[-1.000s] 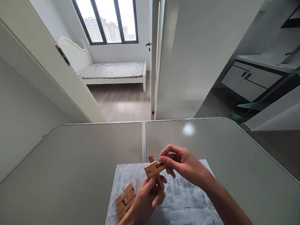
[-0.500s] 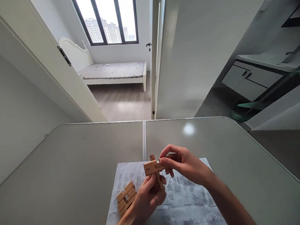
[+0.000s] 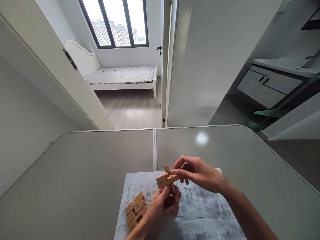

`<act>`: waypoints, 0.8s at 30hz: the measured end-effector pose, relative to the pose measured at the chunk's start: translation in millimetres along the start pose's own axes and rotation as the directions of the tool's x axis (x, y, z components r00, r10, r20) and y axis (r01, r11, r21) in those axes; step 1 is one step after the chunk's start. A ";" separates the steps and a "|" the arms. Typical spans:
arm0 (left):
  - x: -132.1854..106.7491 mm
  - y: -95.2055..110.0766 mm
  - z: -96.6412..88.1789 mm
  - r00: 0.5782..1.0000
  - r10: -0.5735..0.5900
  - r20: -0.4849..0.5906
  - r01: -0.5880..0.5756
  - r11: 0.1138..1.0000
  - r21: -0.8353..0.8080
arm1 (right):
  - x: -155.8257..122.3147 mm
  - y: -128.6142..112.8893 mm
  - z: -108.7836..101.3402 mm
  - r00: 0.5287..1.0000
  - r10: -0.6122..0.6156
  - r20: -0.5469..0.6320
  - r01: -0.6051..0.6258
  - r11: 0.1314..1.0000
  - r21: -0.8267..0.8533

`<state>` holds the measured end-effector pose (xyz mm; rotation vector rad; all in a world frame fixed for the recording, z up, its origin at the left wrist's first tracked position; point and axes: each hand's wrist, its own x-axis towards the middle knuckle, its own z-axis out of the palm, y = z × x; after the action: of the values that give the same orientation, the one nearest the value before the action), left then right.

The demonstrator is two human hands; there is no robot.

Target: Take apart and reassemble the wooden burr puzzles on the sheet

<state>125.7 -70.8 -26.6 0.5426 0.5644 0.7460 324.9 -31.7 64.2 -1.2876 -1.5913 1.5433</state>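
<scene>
Several notched wooden puzzle pieces point(image 3: 163, 180) cross one another between my hands, over the printed sheet point(image 3: 197, 206). From below, my left hand point(image 3: 165, 203) is closed on them, thumb against the flat marked piece. At the right, my right hand point(image 3: 195, 171) pinches the end of a wooden puzzle piece point(image 3: 173, 178) that lies across the others. A narrow upright piece point(image 3: 166, 169) sticks out above the crossing. Left of my left wrist, more notched wooden pieces point(image 3: 136, 208) lie side by side on the sheet, partly covered by my forearm.
The sheet with printed diagrams lies at the near edge of a grey table point(image 3: 75, 166) with a seam down its middle. Beyond the table are a doorway, a bed point(image 3: 122, 75) and a window. A white cabinet point(image 3: 270, 81) stands at the far right.
Both hands and the held pieces have shifted slightly right. The right-hand piece now lies further across the marked piece. The pieces on the sheet are still in place.
</scene>
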 end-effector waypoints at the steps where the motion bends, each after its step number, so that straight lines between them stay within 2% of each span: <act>1: 0.3 -1.5 -1.0 1.000 0.001 -0.011 -0.001 1.000 -0.004 | 0.1 0.3 -0.5 1.000 0.008 -0.007 -0.008 1.000 -0.007; 6: -0.2 -1.4 -2.9 1.000 -0.024 -0.011 0.024 1.000 -0.020 | -0.3 2.9 -5.2 0.999 0.037 -0.012 -0.037 0.999 -0.021; 12: -2.0 3.5 2.5 0.999 -0.012 0.030 0.013 1.000 -0.026 | 0.0 11.0 -11.4 0.998 0.028 0.059 -0.030 0.999 0.024; 24: -3.2 10.5 11.0 1.000 0.007 -0.017 -0.007 1.000 -0.018 | 5.9 21.2 -13.4 0.994 0.038 0.102 -0.047 0.995 0.089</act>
<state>125.9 -69.4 -11.1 0.5222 0.5708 0.7623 339.8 -23.5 44.8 -1.2190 -1.5438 1.7106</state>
